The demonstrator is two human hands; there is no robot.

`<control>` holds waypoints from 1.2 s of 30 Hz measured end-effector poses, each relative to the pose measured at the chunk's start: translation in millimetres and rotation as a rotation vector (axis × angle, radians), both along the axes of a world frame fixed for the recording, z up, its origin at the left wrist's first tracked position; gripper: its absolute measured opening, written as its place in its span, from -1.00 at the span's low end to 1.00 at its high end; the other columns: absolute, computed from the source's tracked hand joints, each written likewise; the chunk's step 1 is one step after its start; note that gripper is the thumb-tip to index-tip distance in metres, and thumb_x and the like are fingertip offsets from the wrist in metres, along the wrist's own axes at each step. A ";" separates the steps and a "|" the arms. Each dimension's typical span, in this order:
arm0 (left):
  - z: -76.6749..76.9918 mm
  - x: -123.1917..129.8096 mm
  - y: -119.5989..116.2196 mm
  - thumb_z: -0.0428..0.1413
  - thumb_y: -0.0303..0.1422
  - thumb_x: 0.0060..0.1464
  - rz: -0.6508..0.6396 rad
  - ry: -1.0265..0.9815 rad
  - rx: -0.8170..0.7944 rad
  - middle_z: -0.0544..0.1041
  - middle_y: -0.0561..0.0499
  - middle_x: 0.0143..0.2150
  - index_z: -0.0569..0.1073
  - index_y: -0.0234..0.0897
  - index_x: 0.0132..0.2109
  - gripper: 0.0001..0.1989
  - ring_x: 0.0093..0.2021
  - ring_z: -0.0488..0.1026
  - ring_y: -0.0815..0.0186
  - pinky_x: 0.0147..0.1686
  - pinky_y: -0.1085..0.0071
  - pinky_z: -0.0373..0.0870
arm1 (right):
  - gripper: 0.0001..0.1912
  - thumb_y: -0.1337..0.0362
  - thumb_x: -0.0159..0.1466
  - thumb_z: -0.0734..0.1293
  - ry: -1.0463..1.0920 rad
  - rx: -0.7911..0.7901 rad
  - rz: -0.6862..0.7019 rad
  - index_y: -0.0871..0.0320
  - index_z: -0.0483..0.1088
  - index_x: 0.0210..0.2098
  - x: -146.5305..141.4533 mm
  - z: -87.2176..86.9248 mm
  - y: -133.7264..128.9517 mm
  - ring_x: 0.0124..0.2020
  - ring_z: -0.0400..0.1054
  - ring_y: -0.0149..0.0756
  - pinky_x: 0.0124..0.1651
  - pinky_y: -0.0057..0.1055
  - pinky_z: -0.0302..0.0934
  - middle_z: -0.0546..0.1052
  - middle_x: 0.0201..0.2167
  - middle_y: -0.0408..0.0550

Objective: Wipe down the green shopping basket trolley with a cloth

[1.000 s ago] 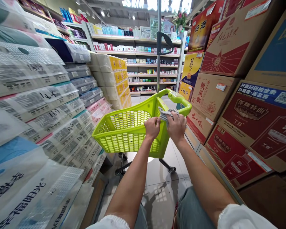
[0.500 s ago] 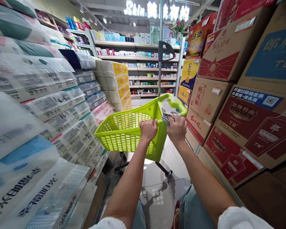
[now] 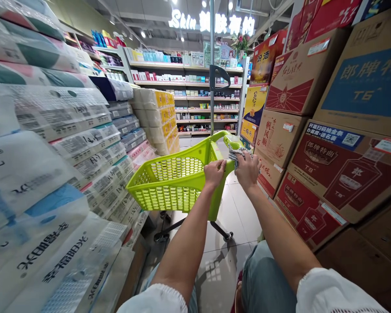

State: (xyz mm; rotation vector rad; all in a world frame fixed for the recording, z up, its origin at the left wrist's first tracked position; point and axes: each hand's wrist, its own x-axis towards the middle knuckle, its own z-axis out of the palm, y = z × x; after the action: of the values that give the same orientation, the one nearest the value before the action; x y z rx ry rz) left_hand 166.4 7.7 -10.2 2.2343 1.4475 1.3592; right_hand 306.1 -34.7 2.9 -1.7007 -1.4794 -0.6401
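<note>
In front of me stands a lime-green plastic shopping cart (image 3: 167, 191) with perforated sides, on dark legs with casters. My left hand (image 3: 214, 173) is closed over the near rim of the cart, close to its handle end. A grey-and-white striped cloth (image 3: 235, 153) is bunched under the fingers of my right hand (image 3: 247, 169), which presses it on the cart's green handle (image 3: 232, 140). Part of the cloth and the handle's right side are hidden behind that hand.
Plastic-wrapped tissue packs (image 3: 94, 143) are piled on the left, with yellow-and-white packs (image 3: 156, 117) beyond. Cardboard liquor cartons (image 3: 329, 165) rise on the right. A metal pole (image 3: 212, 108) with a dark loop stands behind the cart. Shelves of boxed goods (image 3: 187, 82) line the back.
My left hand has slid right along the rim toward the handle. The right hand and cloth have shifted slightly right on the handle. The view has moved a little.
</note>
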 end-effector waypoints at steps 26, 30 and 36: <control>-2.0 10.2 -0.1 0.02 -0.20 0.18 0.092 0.003 -0.058 0.62 -0.01 -0.30 0.60 -0.18 -0.29 -0.71 -0.19 0.48 0.22 -0.19 0.36 0.20 | -0.56 0.30 0.34 0.09 -0.132 -0.212 0.169 -0.11 0.37 0.12 -12.8 2.4 -14.2 0.08 0.07 0.03 0.06 -0.02 0.02 0.32 0.22 -0.06; -0.1 13.7 0.8 -0.02 -0.14 0.22 0.024 -0.056 -0.035 0.63 0.04 -0.20 0.61 -0.12 -0.16 -0.67 -0.13 0.49 0.24 -0.10 0.35 0.21 | -0.54 0.34 0.30 0.11 -0.084 -0.210 0.106 -0.07 0.35 0.13 18.2 23.7 -9.8 0.05 0.11 0.04 0.02 -0.02 0.06 0.37 0.17 -0.03; 0.7 11.1 2.6 0.00 -0.11 0.20 -0.030 -0.097 -0.032 0.64 0.05 -0.22 0.63 -0.15 -0.18 -0.65 -0.18 0.50 0.27 -0.17 0.40 0.28 | -0.58 0.29 0.28 0.15 0.006 -0.285 0.183 -0.08 0.40 0.08 48.2 43.7 -7.3 -0.04 0.20 -0.02 -0.08 -0.15 0.14 0.46 0.06 -0.04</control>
State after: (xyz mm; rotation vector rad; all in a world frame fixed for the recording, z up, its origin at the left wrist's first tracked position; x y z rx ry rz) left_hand 177.5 10.3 -9.4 2.1302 1.3875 1.4045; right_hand 354.3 -42.0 46.5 -1.7458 -1.7641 -0.3376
